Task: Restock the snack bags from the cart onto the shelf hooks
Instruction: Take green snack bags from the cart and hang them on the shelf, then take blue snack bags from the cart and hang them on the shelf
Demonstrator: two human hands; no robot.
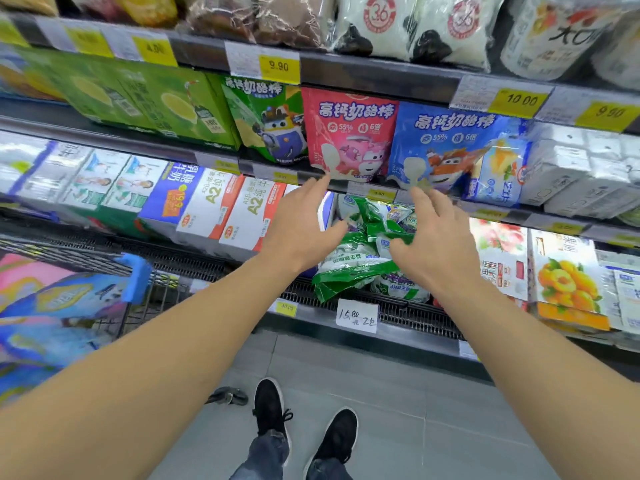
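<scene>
Three snack bags hang in a row under the shelf rail: a green bag [266,119], a red bag [349,133] and a blue bag [450,147]. My left hand [304,223] reaches up with straight fingers, its fingertips just below the red bag's lower edge. My right hand [436,237] is spread open below the blue bag, holding nothing. Whether either hand touches a bag I cannot tell. The cart [145,289] stands at the lower left, with blue and pink bags [45,306] lying in it.
Green and white pouches [363,251] lie piled on the shelf behind my hands. Milk cartons [221,209] stand to the left, fruit boxes [564,278] to the right. Yellow price tags [278,67] line the rails. My black shoes [304,424] stand on grey floor tiles.
</scene>
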